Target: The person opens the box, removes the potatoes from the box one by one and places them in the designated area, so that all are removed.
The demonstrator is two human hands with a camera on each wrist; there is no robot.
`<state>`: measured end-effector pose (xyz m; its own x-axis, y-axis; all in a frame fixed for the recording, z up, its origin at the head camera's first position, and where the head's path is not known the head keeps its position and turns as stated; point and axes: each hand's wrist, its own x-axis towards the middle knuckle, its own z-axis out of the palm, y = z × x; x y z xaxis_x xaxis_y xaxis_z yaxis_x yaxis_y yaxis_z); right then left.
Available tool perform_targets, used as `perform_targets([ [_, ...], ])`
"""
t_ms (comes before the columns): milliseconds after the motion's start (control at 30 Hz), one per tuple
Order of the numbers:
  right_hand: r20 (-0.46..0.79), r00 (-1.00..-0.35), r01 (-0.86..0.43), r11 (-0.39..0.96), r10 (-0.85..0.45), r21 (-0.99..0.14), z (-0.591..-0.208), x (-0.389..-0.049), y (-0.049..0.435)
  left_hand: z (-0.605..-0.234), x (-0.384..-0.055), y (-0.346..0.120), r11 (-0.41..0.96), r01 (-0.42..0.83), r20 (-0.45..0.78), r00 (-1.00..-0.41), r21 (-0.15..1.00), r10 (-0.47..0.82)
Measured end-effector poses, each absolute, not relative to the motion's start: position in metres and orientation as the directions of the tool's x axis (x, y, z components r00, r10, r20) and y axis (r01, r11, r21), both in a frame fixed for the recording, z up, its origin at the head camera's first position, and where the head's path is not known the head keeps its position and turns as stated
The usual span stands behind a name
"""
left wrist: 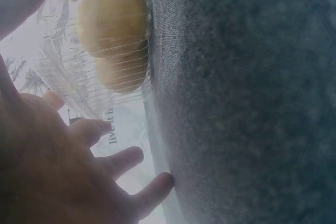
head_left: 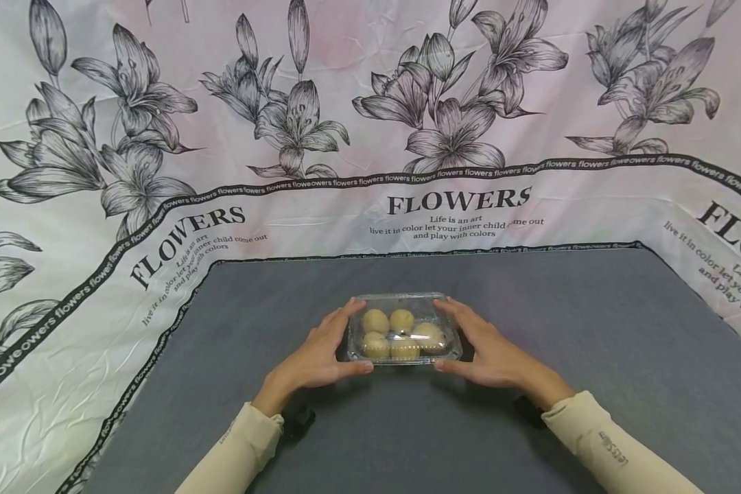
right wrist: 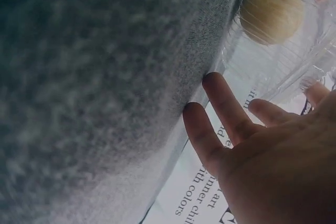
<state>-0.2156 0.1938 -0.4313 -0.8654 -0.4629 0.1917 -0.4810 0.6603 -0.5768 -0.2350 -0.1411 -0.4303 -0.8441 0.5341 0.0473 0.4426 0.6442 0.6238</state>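
Observation:
A clear plastic clamshell box sits near the middle of the grey table, its lid down. Inside are several round, pale yellow pieces, like small potatoes or fruits; I cannot tell which. My left hand holds the box's left side, thumb at the near corner and a finger at the far one. On the opposite side my right hand holds it the same way. In the left wrist view, the other fingers spread out beside the ribbed wall. The right wrist view shows similarly spread fingers.
The grey tabletop extends around the box on every side. Behind it and along both sides hangs a white cloth printed with flowers and lettering. Dark wrist-worn devices sit under both wrists.

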Motion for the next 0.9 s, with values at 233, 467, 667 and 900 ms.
perform_targets([
  [233,0.220,-0.864,-0.486,0.636,-0.453,-0.599,-0.4324,-0.2176,0.1962,-0.4300,-0.2357,-0.1415,0.640,0.445,0.054,-0.844,0.626,0.534],
  [467,0.166,-0.880,-0.447,0.656,-0.446,-0.608,-0.4298,-0.2154,0.1955,-0.4299,-0.2368,-0.1423,0.636,0.454,0.042,-0.833,0.624,0.552],
  [667,0.132,-0.881,-0.431,0.653,-0.455,-0.622,-0.4293,-0.2133,0.1966,-0.4301,-0.2367,-0.1433,0.628,0.447,0.025,-0.826,0.637,0.563],
  [900,0.097,-0.877,-0.417,0.647,-0.470,-0.639,-0.4278,-0.2126,0.1977,-0.4295,-0.2362,-0.1446,0.609,0.445,0.015,-0.815,0.657,0.579],
])
